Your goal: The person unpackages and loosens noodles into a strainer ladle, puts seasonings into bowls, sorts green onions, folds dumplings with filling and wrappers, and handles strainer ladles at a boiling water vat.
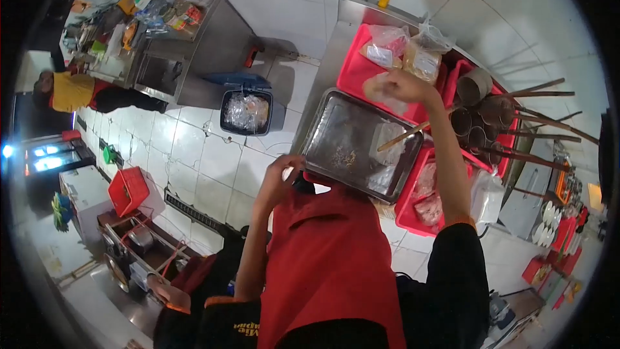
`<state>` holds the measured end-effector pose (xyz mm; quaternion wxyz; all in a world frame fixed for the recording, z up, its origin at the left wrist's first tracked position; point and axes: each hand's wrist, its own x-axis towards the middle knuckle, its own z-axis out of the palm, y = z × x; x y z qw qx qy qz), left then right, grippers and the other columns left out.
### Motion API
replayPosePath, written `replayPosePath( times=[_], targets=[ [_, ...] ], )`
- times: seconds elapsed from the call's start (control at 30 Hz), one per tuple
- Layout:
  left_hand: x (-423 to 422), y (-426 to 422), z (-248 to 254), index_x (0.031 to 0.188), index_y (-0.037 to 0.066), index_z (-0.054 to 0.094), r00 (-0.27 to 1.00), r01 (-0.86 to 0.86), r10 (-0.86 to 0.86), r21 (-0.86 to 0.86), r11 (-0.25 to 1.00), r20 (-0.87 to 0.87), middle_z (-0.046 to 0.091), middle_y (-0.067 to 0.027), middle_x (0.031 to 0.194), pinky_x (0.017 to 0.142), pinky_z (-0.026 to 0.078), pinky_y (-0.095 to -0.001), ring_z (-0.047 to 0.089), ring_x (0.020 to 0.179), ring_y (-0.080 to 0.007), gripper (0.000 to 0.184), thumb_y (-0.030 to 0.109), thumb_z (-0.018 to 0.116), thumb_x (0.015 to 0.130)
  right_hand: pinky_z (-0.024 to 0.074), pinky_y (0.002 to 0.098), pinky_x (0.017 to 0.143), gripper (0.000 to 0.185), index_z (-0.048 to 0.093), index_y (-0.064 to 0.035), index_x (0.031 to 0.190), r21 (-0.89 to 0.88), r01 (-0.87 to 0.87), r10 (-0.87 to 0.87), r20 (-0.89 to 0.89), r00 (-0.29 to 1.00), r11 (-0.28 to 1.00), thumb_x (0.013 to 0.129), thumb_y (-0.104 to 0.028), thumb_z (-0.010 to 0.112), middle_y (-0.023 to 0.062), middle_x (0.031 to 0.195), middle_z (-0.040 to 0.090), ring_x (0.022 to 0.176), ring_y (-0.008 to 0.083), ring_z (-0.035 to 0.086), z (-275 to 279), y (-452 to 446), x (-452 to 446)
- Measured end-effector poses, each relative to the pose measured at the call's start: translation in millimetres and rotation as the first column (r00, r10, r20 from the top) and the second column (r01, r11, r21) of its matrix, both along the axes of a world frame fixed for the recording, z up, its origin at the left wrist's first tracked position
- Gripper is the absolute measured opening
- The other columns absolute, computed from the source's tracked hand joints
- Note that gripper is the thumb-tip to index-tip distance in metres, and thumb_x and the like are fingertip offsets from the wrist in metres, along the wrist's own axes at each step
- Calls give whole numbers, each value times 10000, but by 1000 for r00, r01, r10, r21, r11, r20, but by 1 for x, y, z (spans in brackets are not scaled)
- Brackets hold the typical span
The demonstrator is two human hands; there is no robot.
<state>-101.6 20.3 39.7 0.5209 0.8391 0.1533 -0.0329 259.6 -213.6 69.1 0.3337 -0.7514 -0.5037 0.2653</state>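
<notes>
Kitchen, white tiled floor (pixel 213 184), steel bench (pixel 349 16) at upper centre; bin (pixel 278 116) left of the bench; one person in a yellow top (pixel 71 94) at upper left, a co-worker's hand (pixel 171 294) at lower left. Tray (pixel 339 116), dark metal, one, at centre of the frame; long axis slanting from upper left down to lower right; crumbs (pixel 344 158) on its base. Stick (pixel 400 137), wooden, one, in the right half of the tray; long axis rising from lower left to upper right, upper end past the tray's edge. Tub (pixel 352 68), red, one, above the tray, with packets (pixel 426 64) inside. Second tub (pixel 407 213), red, at the tray's lower right, holding pink bags (pixel 427 210). Metal cups (pixel 475 85) with long wooden handles, several, at right. Right hand (pixel 402 86): above the tray's upper edge, fingers closed on a pale piece (pixel 376 90); whether film or food, cannot tell. Tray directly below these fingers in the frame; stick also below, the right hand being the nearer to it. Left hand (pixel 284 173): at the tray's lower left corner, fingers loosely bent, apart from the thumb, nothing seen in them; contact with the rim cannot be told. Tray to the right of these fingers, stick farther right.
</notes>
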Motion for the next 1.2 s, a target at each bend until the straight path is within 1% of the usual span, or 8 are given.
replayPosePath(
  times=[0.27, 0.3, 0.37, 0.47, 0.9, 1.0, 1.07, 1.2],
  targets=[
    [128, -20, 51, 1392, 28, 439, 794, 415, -466, 213, 885, 390, 524, -161, 1373, 1079, 398, -402, 520, 1251, -322, 868, 348, 871, 711, 461, 332, 631, 290, 686, -4, 950, -292, 97, -173, -249, 953, 952, 958, -284, 610, 90, 764, 622, 700, 133, 584, 115, 9, -113],
    [124, -20, 53, 1392, 28, 439, 785, 435, -482, 206, 876, 390, 524, -161, 1373, 1079, 398, -402, 520, 1251, -322, 868, 348, 871, 711, 469, 327, 630, 295, 685, -11, 1003, -200, 404, -448, -484, 751, 893, 961, -294, 613, 66, 802, 638, 694, 133, 586, 102, 14, -133],
    [110, -20, 68, 1317, 30, 529, 922, 317, -384, -470, 824, -51, 614, -105, 1255, 1026, 437, -371, 570, 1188, -231, 645, 206, 833, 776, 483, 301, 623, 396, 647, -22, 1163, 18, 801, -468, -803, 368, 599, 996, -370, 562, 28, 904, 663, 666, 139, 581, 6, 4, -158],
    [81, -22, -12, 1292, 18, 550, 956, 34, -260, -824, 566, -138, 633, -69, 1208, 973, 472, -327, 594, 1122, -174, 576, 215, 812, 817, 467, 272, 612, 503, 622, -13, 1182, -188, 681, -418, -888, 190, 708, 1017, -467, 484, 38, 893, 659, 658, 124, 571, -7, 11, -183],
    [135, 17, 12, 1239, 16, 606, 594, 435, -785, -749, 500, -178, 659, -62, 1156, 924, 464, -290, 599, 1073, -155, 518, 251, 804, 822, 395, 279, 452, 772, 698, 13, 842, -563, 612, -808, -540, 236, 555, 969, -674, 369, 35, 616, 575, 493, 115, 492, -81, -20, -250],
    [161, 23, 70, 1241, 31, 601, 512, 590, -854, -684, 430, -95, 663, -68, 1137, 924, 463, -309, 602, 1048, -161, 536, 308, 797, 826, 466, 348, 511, 662, 694, 38, 885, -628, 543, -830, -411, 378, 558, 954, -582, 474, 120, 662, 643, 528, 209, 586, -101, -29, -240],
    [182, 26, 108, 1246, 36, 595, 502, 752, -863, -470, 462, -44, 660, -75, 1139, 927, 466, -330, 603, 1034, -173, 586, 379, 795, 816, 512, 496, 715, 789, 693, 84, 827, -615, 465, -652, -108, 750, 637, 909, -672, 482, 287, 759, 670, 775, 415, 682, -136, -38, -239],
    [231, 18, 127, 1281, 36, 554, 587, 746, -807, -432, 506, 68, 648, -76, 1162, 944, 465, -342, 589, 1070, -175, 657, 426, 792, 808, 501, 515, 793, 693, 689, 74, 786, -382, 653, -716, -30, 698, 653, 898, -595, 552, 330, 837, 649, 857, 467, 655, -222, -42, -244]
  ],
)
